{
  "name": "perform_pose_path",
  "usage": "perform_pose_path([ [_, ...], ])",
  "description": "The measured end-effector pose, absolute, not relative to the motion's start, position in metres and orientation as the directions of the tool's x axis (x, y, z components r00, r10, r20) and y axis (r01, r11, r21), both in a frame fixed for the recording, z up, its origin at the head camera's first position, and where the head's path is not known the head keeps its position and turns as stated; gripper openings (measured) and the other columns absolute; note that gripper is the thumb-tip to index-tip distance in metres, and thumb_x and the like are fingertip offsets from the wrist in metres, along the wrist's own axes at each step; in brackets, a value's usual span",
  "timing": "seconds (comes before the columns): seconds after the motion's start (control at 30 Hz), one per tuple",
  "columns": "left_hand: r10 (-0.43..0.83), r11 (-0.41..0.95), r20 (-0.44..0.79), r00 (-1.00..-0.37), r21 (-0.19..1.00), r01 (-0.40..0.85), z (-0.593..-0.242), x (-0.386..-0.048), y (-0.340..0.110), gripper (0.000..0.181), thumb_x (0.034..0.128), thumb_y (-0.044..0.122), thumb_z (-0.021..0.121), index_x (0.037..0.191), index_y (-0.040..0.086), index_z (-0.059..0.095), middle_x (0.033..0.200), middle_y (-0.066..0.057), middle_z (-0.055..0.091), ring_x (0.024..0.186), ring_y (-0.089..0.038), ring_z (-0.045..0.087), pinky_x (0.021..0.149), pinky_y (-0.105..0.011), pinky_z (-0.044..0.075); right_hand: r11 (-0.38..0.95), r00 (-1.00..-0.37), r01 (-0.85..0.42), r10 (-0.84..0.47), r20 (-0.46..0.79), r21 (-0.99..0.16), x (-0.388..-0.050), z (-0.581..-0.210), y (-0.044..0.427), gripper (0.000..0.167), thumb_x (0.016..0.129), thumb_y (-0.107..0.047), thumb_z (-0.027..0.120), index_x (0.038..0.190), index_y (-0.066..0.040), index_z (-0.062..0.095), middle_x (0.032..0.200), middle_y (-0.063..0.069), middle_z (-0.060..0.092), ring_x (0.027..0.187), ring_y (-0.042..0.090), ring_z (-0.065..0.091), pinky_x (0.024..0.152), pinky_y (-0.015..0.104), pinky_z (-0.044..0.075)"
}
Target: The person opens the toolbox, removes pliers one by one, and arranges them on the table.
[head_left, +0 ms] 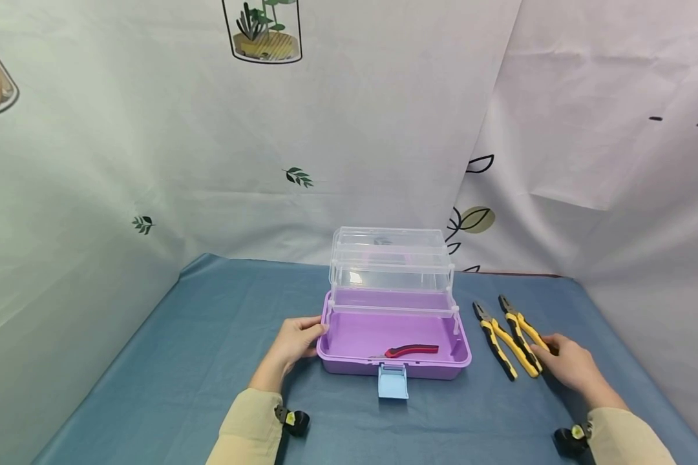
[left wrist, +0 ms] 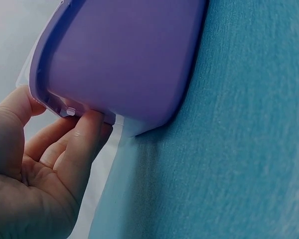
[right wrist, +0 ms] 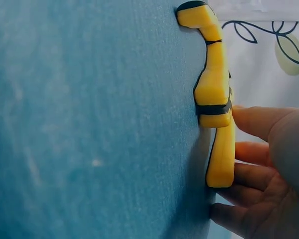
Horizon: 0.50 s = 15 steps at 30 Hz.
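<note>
A purple toolbox [head_left: 355, 332] stands with its transparent lid and trays [head_left: 392, 258] raised at the back. Inside, near the front wall, lies a small tool with a red and black handle [head_left: 413, 350]. My left hand [head_left: 293, 339] grips the box's left rim, thumb on top and fingers under the lip [left wrist: 45, 169]. To the right of the box, two pliers with yellow and black handles lie side by side. My right hand [head_left: 570, 365] has thumb and fingers about the handle ends of the right-hand pliers [head_left: 520, 329]; these handles [right wrist: 214, 84] still rest on the cloth.
The left-hand pliers [head_left: 500, 339] lie between the box and the held pair. A light blue latch [head_left: 392, 382] hangs down from the box front. Blue cloth [head_left: 209, 361] covers the table, with printed white fabric [head_left: 238, 219] hanging behind and at the sides.
</note>
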State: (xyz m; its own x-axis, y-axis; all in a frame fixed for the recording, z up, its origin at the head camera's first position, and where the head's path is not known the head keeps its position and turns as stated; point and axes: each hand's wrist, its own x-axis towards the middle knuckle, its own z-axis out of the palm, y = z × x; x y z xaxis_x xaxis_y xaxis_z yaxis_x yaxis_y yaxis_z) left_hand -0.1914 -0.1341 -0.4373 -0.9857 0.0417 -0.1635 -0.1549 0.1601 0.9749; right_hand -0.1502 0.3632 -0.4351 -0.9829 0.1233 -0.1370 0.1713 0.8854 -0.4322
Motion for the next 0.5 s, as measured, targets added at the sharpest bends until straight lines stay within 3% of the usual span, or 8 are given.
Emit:
perform_pose_path([
  [0.37, 0.035, 0.155, -0.173, -0.984, 0.974, -0.165, -0.4392, -0.1927, -0.1344, 0.037, 0.0856, 0.013, 0.064, 0.121, 0.002, 0.064, 0.118, -0.020, 0.065, 0.084, -0.018, 0.067, 0.063, -0.029, 0.059, 0.896, -0.989, 0.132, 0.091, -0.114, -0.423, -0.1509, -0.4367, 0.3659, 0.059, 0.094, -0.034, 0.055, 0.123, 0.017, 0.047, 0.114, 0.037, 0.054, 0.100, 0.048, 0.053, 0.074, 0.051, 0.049],
  [0.5, 0.031, 0.158, -0.175, -0.984, 0.973, -0.168, -0.4383, -0.1925, -0.1344, 0.037, 0.0856, 0.013, 0.064, 0.121, 0.001, 0.064, 0.117, -0.020, 0.065, 0.085, -0.019, 0.067, 0.062, -0.029, 0.058, 0.887, -0.988, 0.133, 0.085, -0.125, -0.442, -0.1506, -0.4366, 0.3659, 0.059, 0.093, -0.034, 0.056, 0.124, 0.016, 0.048, 0.107, 0.031, 0.058, 0.086, 0.035, 0.059, 0.068, 0.044, 0.051],
])
